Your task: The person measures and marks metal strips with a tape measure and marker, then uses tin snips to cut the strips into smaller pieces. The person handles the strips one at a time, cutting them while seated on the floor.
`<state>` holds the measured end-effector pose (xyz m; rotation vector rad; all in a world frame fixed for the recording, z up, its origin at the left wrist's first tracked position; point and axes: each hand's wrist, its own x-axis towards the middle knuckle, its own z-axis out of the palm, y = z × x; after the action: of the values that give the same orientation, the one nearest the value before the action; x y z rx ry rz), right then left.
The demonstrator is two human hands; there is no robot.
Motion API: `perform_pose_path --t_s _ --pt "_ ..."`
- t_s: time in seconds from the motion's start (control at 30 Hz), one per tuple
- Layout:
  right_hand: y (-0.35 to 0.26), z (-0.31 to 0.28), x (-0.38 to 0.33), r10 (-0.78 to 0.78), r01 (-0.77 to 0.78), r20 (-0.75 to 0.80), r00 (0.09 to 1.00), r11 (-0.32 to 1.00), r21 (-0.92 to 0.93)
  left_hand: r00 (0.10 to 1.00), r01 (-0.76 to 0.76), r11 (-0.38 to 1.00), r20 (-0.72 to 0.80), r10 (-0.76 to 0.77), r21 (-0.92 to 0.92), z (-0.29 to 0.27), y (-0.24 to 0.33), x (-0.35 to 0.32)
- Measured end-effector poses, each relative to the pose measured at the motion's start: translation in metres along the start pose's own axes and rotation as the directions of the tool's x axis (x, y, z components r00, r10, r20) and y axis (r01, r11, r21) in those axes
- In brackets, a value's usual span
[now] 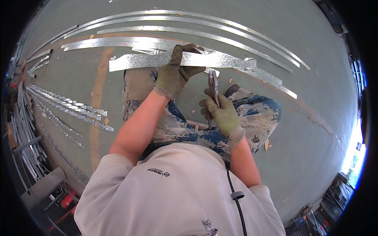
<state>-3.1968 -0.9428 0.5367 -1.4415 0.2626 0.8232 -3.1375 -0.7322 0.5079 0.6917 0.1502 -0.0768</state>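
My gloved left hand (173, 74) is closed around the middle of a bright galvanized metal strip (141, 61), which lies crosswise in front of my knees. The strip has bent, notched spots near its right part. In my gloved right hand (224, 114) is a dark metal hand tool that looks like pliers (213, 86), held upright with its head just below the strip. The fingers wrap around its handles. I cannot tell whether the tool touches the strip. Another notched strip (271, 78) lies on the floor beyond, partly covered by the held one.
Several long flat strips (157, 28) lie across the floor ahead. Bent, toothed strips (71, 104) rest at the left, near a pile of metal lengths (29, 129). A yellow line (95, 110) runs along the green floor (307, 157). Scrap (330, 204) sits at the lower right.
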Motion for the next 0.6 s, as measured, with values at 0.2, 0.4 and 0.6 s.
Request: perform_pose_path --t_s 0.2,0.4,0.6 --pt "0.007 0.001 0.011 -0.069 0.067 -0.035 0.997 0.995 -0.07 1.0 0.018 0.999 -0.017 -0.017 0.045 0.003 0.001 -0.001" --pt "0.008 0.004 0.016 -0.102 0.088 -0.079 0.992 0.981 -0.172 0.999 -0.003 0.997 -0.033 0.006 0.082 0.005 0.0 -0.001" --pt "0.008 0.005 0.02 -0.106 0.091 -0.104 0.989 0.986 -0.139 0.999 0.038 0.994 -0.033 -0.035 0.099 0.012 0.002 -0.004"
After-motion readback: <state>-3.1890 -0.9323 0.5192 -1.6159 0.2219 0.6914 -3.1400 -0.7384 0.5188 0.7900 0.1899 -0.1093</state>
